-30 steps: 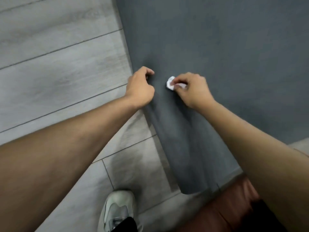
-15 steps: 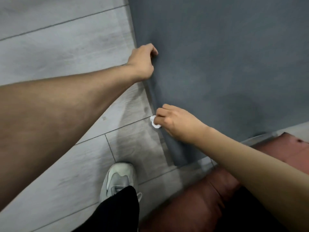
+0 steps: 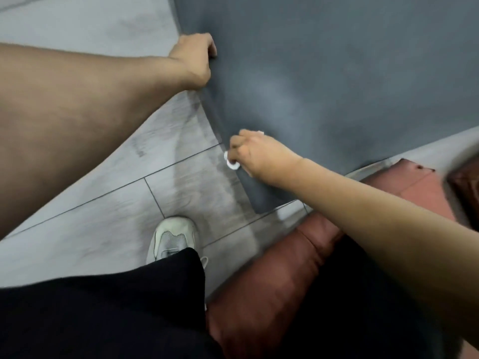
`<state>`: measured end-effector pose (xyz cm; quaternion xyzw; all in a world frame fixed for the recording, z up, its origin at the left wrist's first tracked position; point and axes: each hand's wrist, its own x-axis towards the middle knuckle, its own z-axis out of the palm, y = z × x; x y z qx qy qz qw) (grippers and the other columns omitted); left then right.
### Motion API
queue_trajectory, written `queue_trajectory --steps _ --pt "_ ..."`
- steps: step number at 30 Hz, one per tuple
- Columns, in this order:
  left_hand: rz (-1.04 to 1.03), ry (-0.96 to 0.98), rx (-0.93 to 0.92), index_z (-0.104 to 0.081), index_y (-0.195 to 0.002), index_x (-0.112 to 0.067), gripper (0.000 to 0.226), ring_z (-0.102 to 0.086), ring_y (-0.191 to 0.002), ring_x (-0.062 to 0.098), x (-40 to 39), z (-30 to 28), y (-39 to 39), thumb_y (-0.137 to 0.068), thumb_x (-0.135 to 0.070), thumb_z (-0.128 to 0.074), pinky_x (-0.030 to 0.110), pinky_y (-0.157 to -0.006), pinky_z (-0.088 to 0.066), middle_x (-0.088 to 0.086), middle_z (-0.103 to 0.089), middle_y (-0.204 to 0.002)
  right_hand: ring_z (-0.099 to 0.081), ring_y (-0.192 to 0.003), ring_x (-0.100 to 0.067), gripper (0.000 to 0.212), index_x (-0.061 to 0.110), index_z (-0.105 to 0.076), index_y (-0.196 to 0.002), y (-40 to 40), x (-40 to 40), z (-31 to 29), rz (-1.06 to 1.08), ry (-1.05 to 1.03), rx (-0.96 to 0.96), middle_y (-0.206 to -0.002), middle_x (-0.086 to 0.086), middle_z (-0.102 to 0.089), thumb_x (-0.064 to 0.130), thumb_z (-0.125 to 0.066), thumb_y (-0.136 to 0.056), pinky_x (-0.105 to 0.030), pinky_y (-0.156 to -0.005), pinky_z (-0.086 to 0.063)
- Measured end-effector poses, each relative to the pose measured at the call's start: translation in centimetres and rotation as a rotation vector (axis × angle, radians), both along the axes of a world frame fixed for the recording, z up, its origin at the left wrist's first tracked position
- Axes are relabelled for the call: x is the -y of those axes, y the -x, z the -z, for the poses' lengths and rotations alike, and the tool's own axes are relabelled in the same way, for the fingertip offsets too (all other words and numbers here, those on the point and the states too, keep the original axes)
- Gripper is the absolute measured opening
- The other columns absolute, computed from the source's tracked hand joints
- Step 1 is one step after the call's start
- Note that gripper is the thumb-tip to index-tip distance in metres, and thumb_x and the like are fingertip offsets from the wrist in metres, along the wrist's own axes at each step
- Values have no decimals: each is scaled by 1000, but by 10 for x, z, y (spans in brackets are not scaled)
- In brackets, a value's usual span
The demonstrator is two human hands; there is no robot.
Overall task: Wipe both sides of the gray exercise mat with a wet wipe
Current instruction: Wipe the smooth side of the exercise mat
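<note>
Fingers of your right hand were curled tight on the wet wipe, which sat at the mat's left edge, near its bottom corner. Your left hand gripped that same edge higher up, fingers wrapped round it, tips hidden behind. Mat filled the upper right of the view, left edge lifted and bowed off the gray plank floor. White sneaker stood on the floor below the mat's corner, black trouser leg over it. Reddish-brown cushion lay lower right, under your right forearm.
</note>
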<state>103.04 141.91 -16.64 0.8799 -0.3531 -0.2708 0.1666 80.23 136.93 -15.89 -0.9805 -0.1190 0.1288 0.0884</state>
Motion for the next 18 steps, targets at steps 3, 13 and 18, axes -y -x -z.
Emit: queue_trajectory --steps 3,13,18 --pt "17 -36 27 -59 -125 -6 40 -53 -125 40 8 -5 2 -87 5 -52 43 -105 -45 21 -59 -133 -56 -65 -28 26 15 -62 -64 37 -1 -8 7 -14 -26 -69 -5 -55 12 -38 -73 -31 -55 -43" --pt "126 -266 136 -40 -141 -19 52 -45 -129 43 26 -14 37 -100 -49 -49 50 -102 -44 20 -38 -142 -52 -82 -19 15 20 -70 -91 59 34 -61 407 -336 -68 -89 -1 -60 10 -60 -85 -21 -74 -37" --pt "471 -319 474 -35 -148 -21 56 -39 -134 37 57 -28 61 -96 -31 -54 46 -106 -40 14 -25 -158 -53 -85 -29 20 19 -66 -100 59 146 -38 836 -67 75 -92 -4 -56 10 -53 -88 -34 -73 -39"
